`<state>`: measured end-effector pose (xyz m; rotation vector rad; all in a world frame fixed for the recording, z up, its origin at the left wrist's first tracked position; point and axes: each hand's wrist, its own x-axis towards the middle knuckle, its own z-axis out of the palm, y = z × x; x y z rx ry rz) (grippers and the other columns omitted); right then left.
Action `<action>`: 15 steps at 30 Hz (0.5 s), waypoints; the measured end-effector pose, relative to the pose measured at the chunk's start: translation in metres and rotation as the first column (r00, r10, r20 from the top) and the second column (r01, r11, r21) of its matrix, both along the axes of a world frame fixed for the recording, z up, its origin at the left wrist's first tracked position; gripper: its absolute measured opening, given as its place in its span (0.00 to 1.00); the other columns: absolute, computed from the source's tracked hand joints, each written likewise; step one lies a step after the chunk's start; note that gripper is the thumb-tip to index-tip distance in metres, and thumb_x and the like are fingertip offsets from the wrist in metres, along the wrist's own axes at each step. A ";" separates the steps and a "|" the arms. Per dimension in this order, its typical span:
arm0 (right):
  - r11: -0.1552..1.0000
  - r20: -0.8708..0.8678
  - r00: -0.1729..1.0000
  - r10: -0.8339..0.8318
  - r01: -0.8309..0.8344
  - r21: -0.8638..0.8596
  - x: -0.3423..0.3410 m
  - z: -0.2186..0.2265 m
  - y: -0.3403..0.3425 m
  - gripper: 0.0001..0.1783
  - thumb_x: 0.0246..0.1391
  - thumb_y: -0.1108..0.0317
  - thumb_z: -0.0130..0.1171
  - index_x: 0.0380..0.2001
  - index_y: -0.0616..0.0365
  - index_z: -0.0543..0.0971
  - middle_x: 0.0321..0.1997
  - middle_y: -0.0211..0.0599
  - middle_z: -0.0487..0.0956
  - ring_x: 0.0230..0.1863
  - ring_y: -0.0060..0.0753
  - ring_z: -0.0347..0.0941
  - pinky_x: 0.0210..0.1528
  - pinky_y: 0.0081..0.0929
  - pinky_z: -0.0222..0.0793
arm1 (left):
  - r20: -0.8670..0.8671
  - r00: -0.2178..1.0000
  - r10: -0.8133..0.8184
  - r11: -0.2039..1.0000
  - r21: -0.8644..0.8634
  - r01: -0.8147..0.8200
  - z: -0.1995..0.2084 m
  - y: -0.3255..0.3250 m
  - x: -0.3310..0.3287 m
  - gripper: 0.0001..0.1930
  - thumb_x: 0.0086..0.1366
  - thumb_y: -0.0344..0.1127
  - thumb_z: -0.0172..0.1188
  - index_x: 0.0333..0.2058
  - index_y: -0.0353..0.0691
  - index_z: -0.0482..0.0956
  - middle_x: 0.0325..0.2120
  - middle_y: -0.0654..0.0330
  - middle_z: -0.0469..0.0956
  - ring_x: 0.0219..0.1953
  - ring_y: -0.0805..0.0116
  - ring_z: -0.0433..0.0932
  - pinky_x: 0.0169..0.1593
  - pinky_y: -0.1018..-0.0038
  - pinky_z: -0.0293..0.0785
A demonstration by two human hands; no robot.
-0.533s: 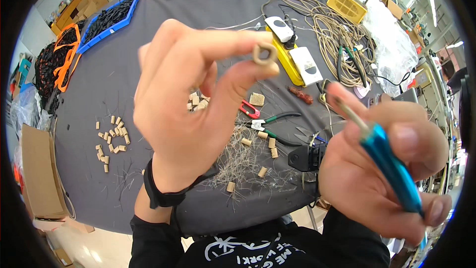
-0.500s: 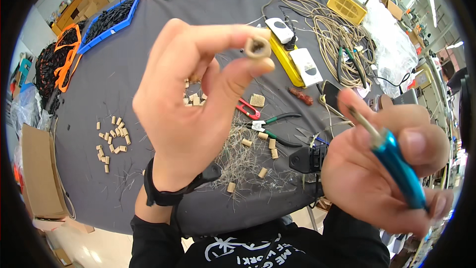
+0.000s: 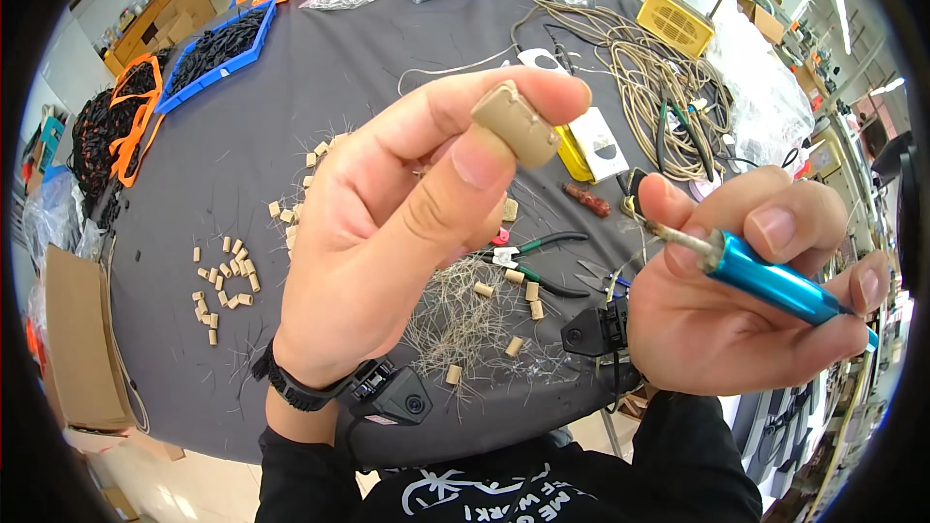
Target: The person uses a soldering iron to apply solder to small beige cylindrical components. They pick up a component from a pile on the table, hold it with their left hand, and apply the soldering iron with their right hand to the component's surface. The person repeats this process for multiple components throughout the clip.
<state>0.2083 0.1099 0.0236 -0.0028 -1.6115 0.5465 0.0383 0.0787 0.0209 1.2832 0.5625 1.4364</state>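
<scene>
My left hand (image 3: 387,223) is raised over the table. Its thumb and index finger pinch a small beige tube (image 3: 518,126), side-on, with small notches along one edge. My right hand (image 3: 746,300), off to the right, is closed around a tool with a shiny blue handle (image 3: 775,281) and a short metal shaft (image 3: 678,235); its exact kind does not show. The shaft points toward the tube, well apart from it. Beneath the hands lies a heap of thin cut wire ends (image 3: 450,315) with a few similar beige tubes (image 3: 454,375) scattered about.
Green-handled pliers (image 3: 523,250) lie beyond the wire ends. More beige tubes (image 3: 232,271) are grouped at left. A blue tray of black parts (image 3: 221,68) stands far left. Coiled cable (image 3: 630,68), a yellow power strip (image 3: 575,157) and a yellow box (image 3: 675,21) occupy the far right.
My left hand has turned the tube from end-on to side-on and moved slightly lower. In my right hand, the blue-handled tool has tilted flatter and its tip has shifted left.
</scene>
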 end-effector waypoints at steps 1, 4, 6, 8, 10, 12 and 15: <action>1.000 -0.009 1.000 0.002 -0.002 -0.008 0.000 0.001 -0.001 0.18 0.57 0.47 0.25 0.44 0.40 0.58 0.36 0.39 0.65 0.21 0.27 0.65 0.27 0.39 0.76 | -0.003 1.000 -0.005 1.000 0.002 0.005 0.001 -0.001 -0.001 0.20 0.61 0.38 0.47 0.49 0.34 0.63 0.23 0.71 0.61 0.18 0.84 0.52 0.30 0.83 0.54; 0.999 -0.037 0.999 0.021 -0.022 -0.036 0.000 0.001 -0.003 0.18 0.57 0.47 0.26 0.44 0.41 0.58 0.37 0.39 0.65 0.22 0.27 0.65 0.27 0.39 0.76 | 0.017 1.000 -0.024 1.000 -0.010 0.024 0.000 -0.003 -0.002 0.21 0.60 0.39 0.48 0.49 0.34 0.63 0.25 0.71 0.62 0.18 0.84 0.53 0.29 0.83 0.54; 0.999 -0.035 0.999 0.031 -0.033 -0.042 -0.001 -0.001 -0.002 0.18 0.56 0.47 0.26 0.44 0.41 0.58 0.37 0.39 0.65 0.22 0.27 0.64 0.27 0.39 0.76 | 0.016 1.000 -0.017 1.000 -0.016 0.018 -0.002 -0.003 -0.002 0.21 0.60 0.39 0.48 0.49 0.34 0.63 0.25 0.71 0.62 0.18 0.84 0.53 0.29 0.83 0.55; 0.999 -0.013 1.000 0.027 -0.027 -0.037 0.001 0.000 -0.001 0.18 0.56 0.47 0.26 0.45 0.40 0.58 0.37 0.39 0.65 0.22 0.27 0.64 0.28 0.40 0.76 | 0.014 1.000 -0.007 0.999 -0.034 0.008 -0.002 -0.002 0.001 0.20 0.60 0.39 0.48 0.49 0.34 0.63 0.24 0.71 0.62 0.18 0.84 0.53 0.28 0.83 0.54; 0.999 -0.006 0.999 0.032 -0.032 -0.043 0.002 0.000 0.000 0.18 0.56 0.46 0.27 0.45 0.39 0.58 0.38 0.38 0.65 0.22 0.27 0.64 0.29 0.41 0.75 | 0.002 1.000 0.015 0.999 -0.031 -0.015 -0.002 -0.002 0.002 0.20 0.60 0.39 0.48 0.48 0.34 0.63 0.23 0.71 0.61 0.18 0.84 0.53 0.28 0.84 0.54; 0.998 -0.039 0.999 0.032 -0.034 -0.053 0.000 0.001 0.000 0.20 0.55 0.45 0.27 0.44 0.42 0.59 0.36 0.38 0.65 0.22 0.27 0.64 0.29 0.41 0.75 | -0.015 0.999 0.047 0.999 -0.018 -0.047 0.000 -0.002 0.005 0.20 0.60 0.39 0.48 0.48 0.34 0.63 0.22 0.71 0.61 0.17 0.84 0.53 0.27 0.84 0.53; 0.992 -0.092 0.996 0.000 -0.012 -0.127 -0.005 0.004 -0.002 0.26 0.54 0.42 0.28 0.40 0.52 0.62 0.31 0.38 0.66 0.21 0.25 0.63 0.29 0.39 0.75 | -0.041 0.994 0.103 0.995 0.013 -0.103 0.002 -0.003 0.009 0.20 0.60 0.40 0.49 0.47 0.33 0.64 0.21 0.72 0.61 0.17 0.85 0.52 0.26 0.85 0.52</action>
